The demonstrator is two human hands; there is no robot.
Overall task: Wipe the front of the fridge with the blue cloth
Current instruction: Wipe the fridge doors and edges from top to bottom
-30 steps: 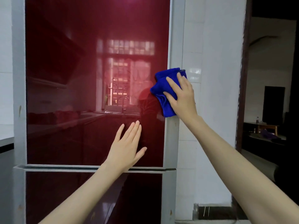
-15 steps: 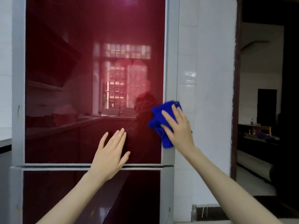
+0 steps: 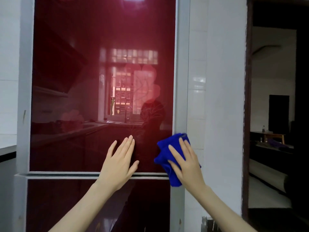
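Here, bunched blue cloth point(image 3: 163, 152) under right hand point(image 3: 187, 166), against glossy red fridge point(image 3: 100, 47).

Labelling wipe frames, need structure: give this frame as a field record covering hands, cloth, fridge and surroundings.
left hand: flat against the upper door, low on its red panel, fingers straight, holding nothing
right hand: fingers spread, pressing the cloth to the fridge
cloth: blue, bunched, at the upper door's lower right corner, over the grey edge strip; its bottom hangs past the seam onto the lower door
fridge: two glossy red doors, grey frames
beside: white tiled wall on the right, then a dark doorway
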